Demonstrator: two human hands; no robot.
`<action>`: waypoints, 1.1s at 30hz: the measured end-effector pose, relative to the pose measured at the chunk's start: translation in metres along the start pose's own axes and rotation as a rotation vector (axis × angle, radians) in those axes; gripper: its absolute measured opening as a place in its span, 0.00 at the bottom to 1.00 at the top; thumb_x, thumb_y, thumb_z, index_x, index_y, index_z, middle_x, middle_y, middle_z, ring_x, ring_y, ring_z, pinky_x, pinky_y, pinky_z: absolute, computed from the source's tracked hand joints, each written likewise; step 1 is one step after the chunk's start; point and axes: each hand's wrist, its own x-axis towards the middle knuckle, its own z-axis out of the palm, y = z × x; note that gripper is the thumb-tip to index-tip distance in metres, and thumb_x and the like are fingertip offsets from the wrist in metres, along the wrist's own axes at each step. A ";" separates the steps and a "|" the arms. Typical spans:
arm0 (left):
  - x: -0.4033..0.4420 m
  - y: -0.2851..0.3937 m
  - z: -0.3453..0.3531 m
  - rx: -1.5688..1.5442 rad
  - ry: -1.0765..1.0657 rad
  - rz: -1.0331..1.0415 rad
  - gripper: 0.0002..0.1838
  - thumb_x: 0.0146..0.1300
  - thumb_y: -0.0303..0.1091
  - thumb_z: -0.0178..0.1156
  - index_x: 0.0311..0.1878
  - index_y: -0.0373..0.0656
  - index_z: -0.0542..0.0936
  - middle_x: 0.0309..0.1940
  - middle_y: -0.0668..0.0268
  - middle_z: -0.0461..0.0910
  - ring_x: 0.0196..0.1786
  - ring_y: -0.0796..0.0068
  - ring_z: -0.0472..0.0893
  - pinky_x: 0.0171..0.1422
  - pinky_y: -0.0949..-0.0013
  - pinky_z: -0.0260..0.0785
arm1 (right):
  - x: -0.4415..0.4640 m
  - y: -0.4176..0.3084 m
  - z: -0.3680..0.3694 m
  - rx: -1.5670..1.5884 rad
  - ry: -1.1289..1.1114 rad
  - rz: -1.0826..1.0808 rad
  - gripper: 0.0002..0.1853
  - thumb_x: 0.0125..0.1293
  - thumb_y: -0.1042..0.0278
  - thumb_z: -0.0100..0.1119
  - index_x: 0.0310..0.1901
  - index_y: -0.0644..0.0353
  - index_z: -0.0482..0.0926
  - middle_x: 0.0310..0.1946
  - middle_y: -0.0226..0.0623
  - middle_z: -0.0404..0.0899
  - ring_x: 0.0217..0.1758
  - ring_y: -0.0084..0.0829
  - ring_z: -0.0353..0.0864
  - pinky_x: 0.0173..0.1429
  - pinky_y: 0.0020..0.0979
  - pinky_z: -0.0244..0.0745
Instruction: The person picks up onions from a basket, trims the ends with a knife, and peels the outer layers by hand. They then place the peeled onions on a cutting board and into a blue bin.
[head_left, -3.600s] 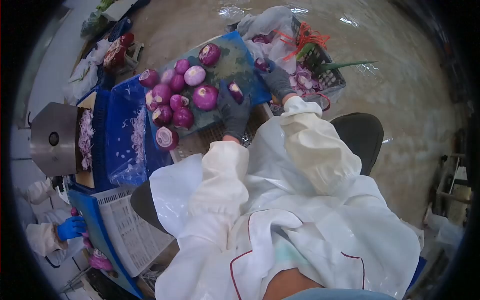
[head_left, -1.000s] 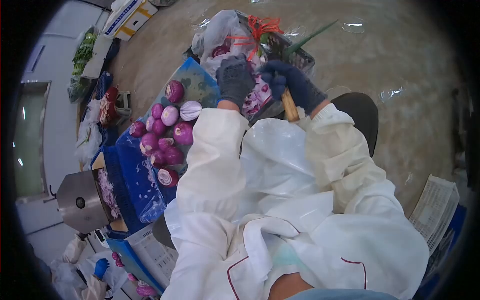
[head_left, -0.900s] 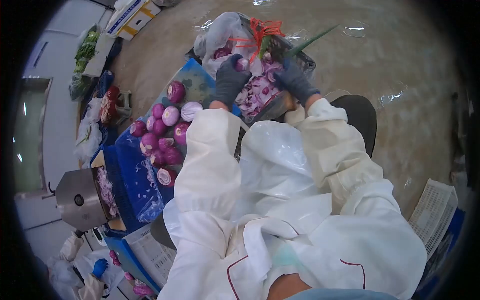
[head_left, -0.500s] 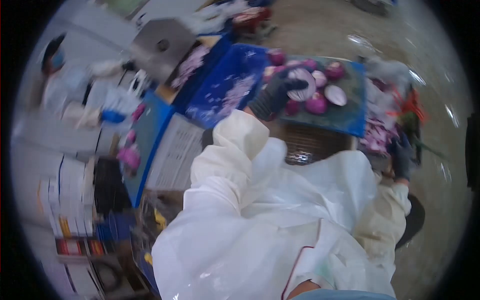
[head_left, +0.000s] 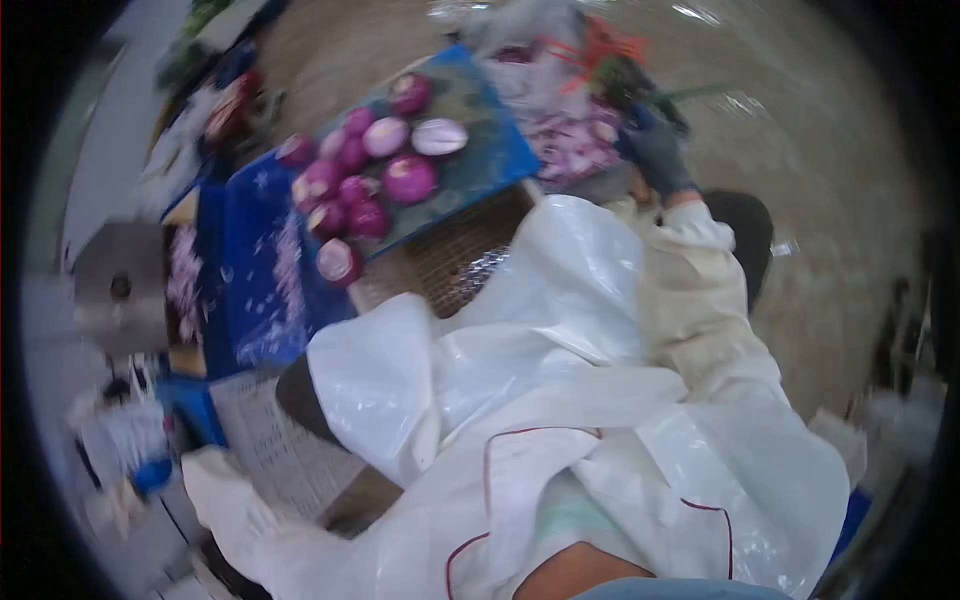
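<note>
Peeled purple onions [head_left: 410, 180] lie in a group on a green cutting board with a blue edge [head_left: 490, 100]. One cut onion half [head_left: 440, 137] rests on the board with its pale face up. Another onion [head_left: 338, 262] sits at the board's near left corner. My right hand [head_left: 660, 150], in a dark glove, is at the right beside a heap of onion skins [head_left: 570, 145] and a dark green bundle [head_left: 622, 82]. Its fingers are blurred, so any grip is unclear. My left sleeve [head_left: 225, 495] reaches to the lower left; the hand itself does not show.
A blue bin [head_left: 265, 260] with onion scraps stands left of the board, next to a metal machine part [head_left: 120, 285]. A brown crate [head_left: 465, 260] is under the board. Orange netting [head_left: 610, 45] lies at the upper right. Wet floor [head_left: 820, 220] extends rightward.
My view has turned, shifting the board leftward. My left hand, which held a pale striped onion above the board, has left the view. My right hand stays by the skins.
</note>
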 end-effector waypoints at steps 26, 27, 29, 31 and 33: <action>-0.051 0.588 -0.147 -0.963 0.499 0.714 0.27 0.56 0.40 0.60 0.59 0.43 0.73 0.48 0.48 0.77 0.46 0.43 0.77 0.55 0.48 0.67 | -0.007 -0.005 -0.075 0.043 0.449 -0.061 0.24 0.66 0.63 0.57 0.63 0.59 0.69 0.35 0.40 0.84 0.34 0.23 0.84 0.38 0.27 0.77; -0.056 0.591 -0.145 -1.075 0.577 0.708 0.28 0.55 0.40 0.61 0.60 0.43 0.72 0.48 0.47 0.77 0.46 0.42 0.77 0.55 0.48 0.67 | -0.006 -0.005 -0.071 0.018 0.440 -0.066 0.23 0.66 0.63 0.57 0.62 0.60 0.70 0.35 0.40 0.84 0.34 0.24 0.84 0.38 0.28 0.77; -0.060 0.600 -0.132 -1.349 0.266 0.718 0.28 0.53 0.37 0.62 0.59 0.42 0.73 0.49 0.48 0.77 0.49 0.47 0.77 0.57 0.52 0.68 | -0.003 -0.006 -0.065 -0.032 0.418 -0.084 0.22 0.67 0.63 0.56 0.61 0.61 0.70 0.34 0.41 0.84 0.33 0.26 0.84 0.37 0.29 0.76; -0.064 0.607 -0.119 -1.606 -0.055 0.694 0.28 0.51 0.33 0.64 0.58 0.41 0.73 0.50 0.49 0.78 0.52 0.52 0.78 0.59 0.56 0.68 | -0.015 -0.020 -0.057 -0.024 0.374 -0.122 0.22 0.67 0.63 0.56 0.60 0.61 0.71 0.32 0.42 0.83 0.31 0.28 0.84 0.36 0.29 0.76; -0.084 0.600 -0.125 -1.584 0.144 0.746 0.28 0.49 0.27 0.65 0.58 0.40 0.74 0.53 0.55 0.77 0.54 0.62 0.78 0.61 0.64 0.68 | -0.013 -0.026 -0.043 -0.061 0.345 -0.226 0.20 0.66 0.63 0.57 0.58 0.61 0.72 0.31 0.42 0.83 0.30 0.30 0.84 0.36 0.30 0.76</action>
